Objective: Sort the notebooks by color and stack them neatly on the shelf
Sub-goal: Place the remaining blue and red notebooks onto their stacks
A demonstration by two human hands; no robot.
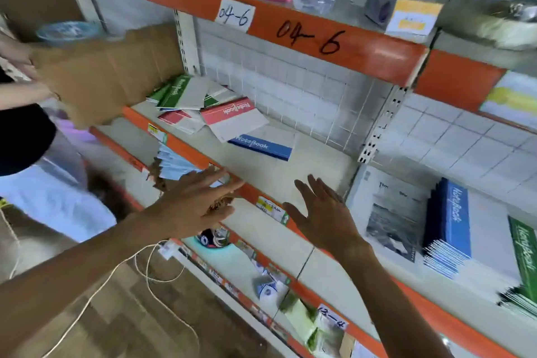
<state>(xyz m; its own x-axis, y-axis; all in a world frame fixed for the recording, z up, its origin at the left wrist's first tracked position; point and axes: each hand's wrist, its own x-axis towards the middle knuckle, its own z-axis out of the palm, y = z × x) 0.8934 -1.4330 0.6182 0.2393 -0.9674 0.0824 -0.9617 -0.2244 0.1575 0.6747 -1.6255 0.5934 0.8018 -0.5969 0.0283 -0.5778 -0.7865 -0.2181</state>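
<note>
I read "04-6" on a white paper tag [235, 15] and again handwritten on the orange shelf rail [311, 36], upper centre. "NoteBook" shows on the blue notebook [261, 147], red notebook [229, 113] and green notebook [174, 93].

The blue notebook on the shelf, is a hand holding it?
No, the blue notebook lies alone on the shelf, with both open hands nearer the front edge.
</note>
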